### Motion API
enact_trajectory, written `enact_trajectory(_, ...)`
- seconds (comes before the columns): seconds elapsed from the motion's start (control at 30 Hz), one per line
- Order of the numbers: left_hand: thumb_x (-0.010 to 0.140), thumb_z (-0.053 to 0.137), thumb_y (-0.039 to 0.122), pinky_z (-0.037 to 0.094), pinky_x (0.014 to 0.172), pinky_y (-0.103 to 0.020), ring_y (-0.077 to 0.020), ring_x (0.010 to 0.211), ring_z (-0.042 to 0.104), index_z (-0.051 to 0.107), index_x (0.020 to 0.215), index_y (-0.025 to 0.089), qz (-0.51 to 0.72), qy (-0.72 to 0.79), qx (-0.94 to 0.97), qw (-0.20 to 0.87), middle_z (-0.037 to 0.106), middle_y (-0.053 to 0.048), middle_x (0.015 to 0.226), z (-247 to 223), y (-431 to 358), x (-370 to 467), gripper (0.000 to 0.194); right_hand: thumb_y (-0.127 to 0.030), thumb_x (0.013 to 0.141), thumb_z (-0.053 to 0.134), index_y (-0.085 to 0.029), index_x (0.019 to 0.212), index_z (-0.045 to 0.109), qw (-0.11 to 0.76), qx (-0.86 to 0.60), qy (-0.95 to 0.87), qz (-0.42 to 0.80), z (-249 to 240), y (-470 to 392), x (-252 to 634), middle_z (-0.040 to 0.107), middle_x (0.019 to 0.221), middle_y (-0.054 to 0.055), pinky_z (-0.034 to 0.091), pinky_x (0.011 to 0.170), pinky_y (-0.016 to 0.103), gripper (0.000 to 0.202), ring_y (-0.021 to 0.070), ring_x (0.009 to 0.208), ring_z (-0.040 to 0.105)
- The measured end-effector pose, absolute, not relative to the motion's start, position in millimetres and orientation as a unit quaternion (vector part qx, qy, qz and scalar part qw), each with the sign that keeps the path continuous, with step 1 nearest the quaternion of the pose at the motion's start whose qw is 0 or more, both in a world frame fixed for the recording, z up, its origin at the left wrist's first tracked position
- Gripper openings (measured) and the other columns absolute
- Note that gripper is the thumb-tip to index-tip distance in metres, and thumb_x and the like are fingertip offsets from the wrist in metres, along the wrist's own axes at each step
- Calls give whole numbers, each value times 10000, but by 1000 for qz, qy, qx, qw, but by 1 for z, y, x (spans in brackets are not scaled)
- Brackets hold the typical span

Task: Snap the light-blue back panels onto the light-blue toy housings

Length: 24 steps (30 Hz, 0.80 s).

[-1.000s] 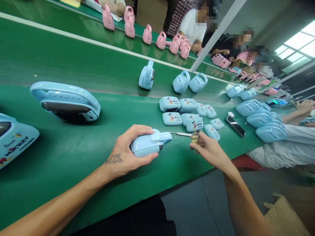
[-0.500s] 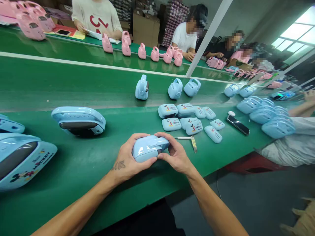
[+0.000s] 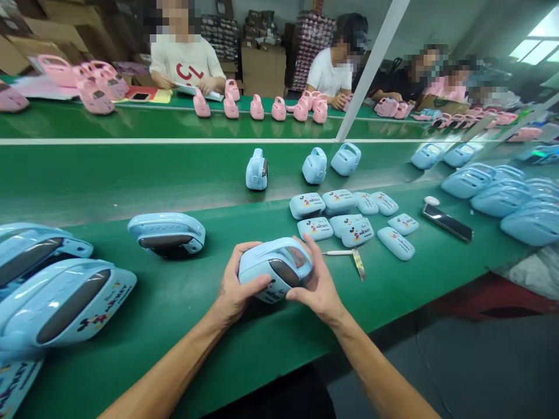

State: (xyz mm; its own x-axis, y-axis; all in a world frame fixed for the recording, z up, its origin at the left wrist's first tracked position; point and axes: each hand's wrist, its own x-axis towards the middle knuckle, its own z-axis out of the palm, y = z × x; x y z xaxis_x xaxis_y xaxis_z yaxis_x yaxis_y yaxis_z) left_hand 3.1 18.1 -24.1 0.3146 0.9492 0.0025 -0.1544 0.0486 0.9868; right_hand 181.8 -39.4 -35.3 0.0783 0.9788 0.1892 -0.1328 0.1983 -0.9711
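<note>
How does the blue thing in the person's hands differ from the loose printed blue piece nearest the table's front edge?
The held thing has an arched handle; the loose piece shows none.
The held thing looks bulky, while the loose piece looks flatter.
The held thing is between the left hand and right hand; the loose piece lies on the green table.
Both are light blue and printed, though fingers partly cover the held thing's print.
</note>
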Motion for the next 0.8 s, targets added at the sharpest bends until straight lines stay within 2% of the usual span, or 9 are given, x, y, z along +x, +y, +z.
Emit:
enact_trajectory(0.03,615,841,515,542,795,-322,-236,927,668,580,1187,229,452,369,506,635,691,-53,1090,-27,21,1,692,-432,711,846,-330,1521,224,589,-428,-478,492,-37,-40,179,488,1482,92,450,1118,474,1026,286,1354,512)
enact_trajectory(0.1,613,851,510,542,842,-339,-261,989,669,595,1204,221,427,355,523,647,697,-70,1125,-30,31,-5,706,-385,721,836,-319,1527,231,565,-452,-471,505,-36,-41,178,566,1404,90,499,1069,469,1010,280,1268,591)
enact_trajectory(0.23,576,913,383,455,1066,-440,-330,1233,594,619,1297,237,298,348,664,592,671,-105,1300,-21,50,-23,792,-177,676,818,-295,1469,414,479,-537,-570,397,-11,-38,193,629,1351,73,466,1095,470,898,282,1231,612)
enact_trajectory(0.3,555,928,360,397,1126,-488,-347,1280,565,622,1324,255,259,354,720,538,643,-107,1362,-15,54,-29,834,-117,667,785,-283,1433,479,434,-539,-626,361,-1,-34,201,630,1361,69,425,1129,477,842,287,1266,588)
enact_trajectory(0.4,537,938,366,362,1155,-510,-362,1309,545,619,1340,251,255,358,747,499,623,-108,1400,-13,51,-31,871,-128,688,765,-266,1407,511,411,-534,-647,358,1,-30,208,602,1404,75,394,1151,483,775,292,1309,555)
enact_trajectory(0.5,557,933,356,390,1143,-486,-355,1324,540,567,1393,226,267,348,717,542,604,-121,1429,-17,46,-26,922,-193,694,790,-265,1431,473,413,-525,-636,386,-13,-30,207,562,1445,84,400,1144,480,806,298,1326,535)
enact_trajectory(0.6,605,908,347,434,1110,-478,-343,1289,575,551,1400,201,279,341,669,599,632,-129,1392,-22,42,-22,883,-234,688,806,-254,1443,429,444,-512,-617,401,-32,-29,202,553,1438,96,422,1125,464,844,290,1303,549)
enact_trajectory(0.8,595,905,379,446,1095,-460,-339,1248,601,595,1353,218,295,353,659,595,674,-97,1335,-23,41,-23,835,-236,671,799,-222,1375,442,483,-508,-622,349,-47,-27,194,596,1355,108,455,1086,445,789,280,1226,595)
